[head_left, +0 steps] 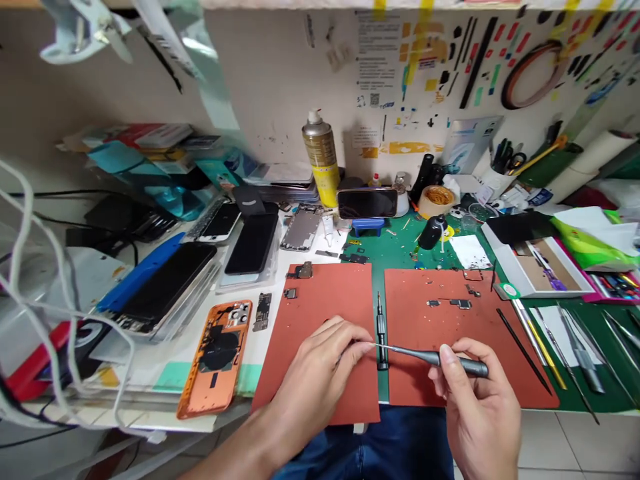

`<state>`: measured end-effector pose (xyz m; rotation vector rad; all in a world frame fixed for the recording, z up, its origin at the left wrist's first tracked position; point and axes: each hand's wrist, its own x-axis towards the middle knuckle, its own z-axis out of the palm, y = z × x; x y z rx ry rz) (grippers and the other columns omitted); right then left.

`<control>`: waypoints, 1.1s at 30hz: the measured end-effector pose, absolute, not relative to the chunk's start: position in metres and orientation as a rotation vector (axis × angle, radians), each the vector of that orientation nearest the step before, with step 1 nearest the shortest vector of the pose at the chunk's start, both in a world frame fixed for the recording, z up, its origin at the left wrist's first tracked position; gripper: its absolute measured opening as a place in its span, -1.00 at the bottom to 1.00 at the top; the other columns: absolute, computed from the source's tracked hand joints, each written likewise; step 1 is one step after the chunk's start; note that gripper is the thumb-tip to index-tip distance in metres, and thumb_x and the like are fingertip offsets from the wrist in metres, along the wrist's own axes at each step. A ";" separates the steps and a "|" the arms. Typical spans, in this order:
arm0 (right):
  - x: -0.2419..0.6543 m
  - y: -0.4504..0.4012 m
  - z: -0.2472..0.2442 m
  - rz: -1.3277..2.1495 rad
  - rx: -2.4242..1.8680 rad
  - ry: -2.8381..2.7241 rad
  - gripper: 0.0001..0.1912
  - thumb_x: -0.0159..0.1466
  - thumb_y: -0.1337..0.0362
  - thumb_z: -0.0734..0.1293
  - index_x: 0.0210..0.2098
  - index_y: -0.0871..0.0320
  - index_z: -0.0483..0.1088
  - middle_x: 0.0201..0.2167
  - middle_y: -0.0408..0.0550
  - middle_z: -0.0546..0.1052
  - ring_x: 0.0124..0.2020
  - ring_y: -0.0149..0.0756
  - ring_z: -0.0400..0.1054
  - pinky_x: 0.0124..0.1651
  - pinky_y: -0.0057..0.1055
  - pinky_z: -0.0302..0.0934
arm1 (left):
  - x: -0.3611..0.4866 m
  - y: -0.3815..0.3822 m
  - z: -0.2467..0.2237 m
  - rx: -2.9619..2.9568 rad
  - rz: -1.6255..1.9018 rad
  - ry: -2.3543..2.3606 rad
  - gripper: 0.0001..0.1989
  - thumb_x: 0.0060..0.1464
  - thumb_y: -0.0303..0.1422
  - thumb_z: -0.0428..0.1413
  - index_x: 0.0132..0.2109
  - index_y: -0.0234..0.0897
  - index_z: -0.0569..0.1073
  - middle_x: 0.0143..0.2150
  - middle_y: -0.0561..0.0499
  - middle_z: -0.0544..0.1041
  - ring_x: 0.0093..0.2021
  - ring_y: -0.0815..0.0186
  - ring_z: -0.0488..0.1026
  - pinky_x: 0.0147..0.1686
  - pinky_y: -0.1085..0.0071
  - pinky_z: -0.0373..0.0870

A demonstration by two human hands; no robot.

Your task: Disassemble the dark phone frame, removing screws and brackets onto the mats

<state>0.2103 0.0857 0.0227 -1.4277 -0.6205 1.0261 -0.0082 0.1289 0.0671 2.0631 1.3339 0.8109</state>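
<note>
My right hand is closed around the grey handle of a screwdriver, its thin shaft pointing left. At the tip of that shaft, my left hand pinches with thumb and forefinger; whether it grips the bit or a tiny part is hidden. Below the shaft a second, dark screwdriver lies upright in the gap between two red-brown mats, the left mat and the right mat. Small phone parts rest on the right mat, and a camera module lies on the left one.
An orange phone back and a logic board lie left of the mats. Dark phones are stacked behind them. Tweezers and picks line the right side, beside a white box. A spray can stands at the back.
</note>
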 end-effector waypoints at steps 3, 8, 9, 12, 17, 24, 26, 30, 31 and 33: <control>0.222 0.083 0.023 0.994 -1.454 -0.580 -0.46 0.18 -0.06 0.66 -0.09 0.12 0.47 -0.55 -0.14 0.56 -0.53 -0.26 0.51 -0.47 -0.45 0.43 | 0.001 0.142 0.069 2.096 0.735 1.320 -0.79 0.51 -0.44 0.06 -0.15 -0.13 0.51 -0.24 0.14 0.62 -0.24 0.33 0.57 -0.20 0.43 0.46; 0.242 0.075 0.017 0.811 -1.518 -0.446 -0.40 0.12 -0.07 0.69 -0.08 0.13 0.47 -0.53 -0.11 0.61 -0.55 -0.24 0.55 -0.48 -0.45 0.48 | 0.028 0.195 0.052 2.186 0.658 1.342 -0.85 0.47 -0.42 0.12 -0.14 -0.18 0.55 -0.18 0.04 0.64 -0.15 0.21 0.58 -0.09 0.30 0.48; 0.244 0.073 0.015 0.808 -1.520 -0.430 -0.39 0.11 -0.07 0.70 -0.07 0.13 0.46 -0.54 -0.11 0.61 -0.56 -0.23 0.56 -0.48 -0.44 0.49 | 0.034 0.207 0.046 2.206 0.640 1.362 -0.85 0.45 -0.43 0.13 -0.14 -0.19 0.56 -0.17 0.01 0.64 -0.13 0.18 0.57 -0.07 0.26 0.48; 0.246 0.069 0.012 0.826 -1.538 -0.400 -0.35 0.09 -0.11 0.70 -0.08 0.14 0.45 -0.55 -0.07 0.63 -0.55 -0.19 0.57 -0.46 -0.41 0.53 | 0.050 0.233 0.030 2.260 0.577 1.424 -0.87 0.42 -0.45 0.15 -0.14 -0.24 0.58 -0.15 -0.04 0.61 -0.09 0.15 0.56 0.00 0.16 0.50; 0.239 0.067 0.025 0.823 -1.654 -0.326 -0.36 0.16 -0.19 0.64 -0.05 0.12 0.46 -0.50 -0.09 0.65 -0.47 -0.24 0.61 -0.37 -0.48 0.51 | 0.059 0.247 0.019 2.296 0.493 1.489 -0.87 0.42 -0.32 0.22 -0.14 -0.29 0.57 -0.16 0.01 0.59 -0.08 0.19 0.58 0.01 0.12 0.56; 0.237 0.070 0.046 0.801 -1.809 -0.368 -0.41 0.22 -0.27 0.55 -0.10 0.07 0.48 -0.51 -0.11 0.65 -0.41 -0.15 0.64 -0.30 -0.38 0.54 | 0.059 0.251 0.019 2.265 0.481 1.503 -0.82 0.43 -0.27 0.23 -0.15 -0.28 0.57 -0.15 0.00 0.62 -0.11 0.21 0.59 0.00 0.14 0.58; 0.237 0.070 0.046 0.790 -1.824 -0.373 -0.42 0.22 -0.27 0.54 -0.11 0.07 0.48 -0.51 -0.12 0.65 -0.42 -0.16 0.63 -0.30 -0.39 0.54 | 0.058 0.251 0.020 2.248 0.488 1.504 -0.83 0.43 -0.28 0.23 -0.14 -0.28 0.58 -0.15 0.00 0.63 -0.11 0.21 0.60 0.00 0.13 0.58; 0.238 0.068 0.044 0.780 -1.834 -0.362 -0.43 0.22 -0.27 0.55 -0.10 0.06 0.50 -0.51 -0.13 0.65 -0.44 -0.20 0.62 -0.34 -0.44 0.50 | 0.054 0.250 0.022 2.212 0.503 1.490 -0.89 0.42 -0.35 0.23 -0.12 -0.28 0.61 -0.14 0.00 0.64 -0.09 0.20 0.61 0.01 0.13 0.56; 0.238 0.067 0.044 0.779 -1.835 -0.361 -0.43 0.22 -0.26 0.55 -0.09 0.06 0.50 -0.51 -0.13 0.65 -0.44 -0.20 0.62 -0.34 -0.45 0.49 | 0.053 0.249 0.023 2.204 0.509 1.485 -0.90 0.41 -0.38 0.22 -0.11 -0.28 0.62 -0.14 -0.01 0.65 -0.08 0.19 0.61 0.02 0.13 0.56; 0.239 0.065 0.042 0.778 -1.837 -0.360 -0.43 0.22 -0.26 0.56 -0.10 0.08 0.51 -0.52 -0.13 0.65 -0.44 -0.20 0.63 -0.35 -0.45 0.49 | 0.051 0.250 0.023 2.187 0.525 1.480 -0.89 0.39 -0.43 0.19 -0.10 -0.26 0.65 -0.13 -0.03 0.68 -0.07 0.17 0.63 0.01 0.15 0.56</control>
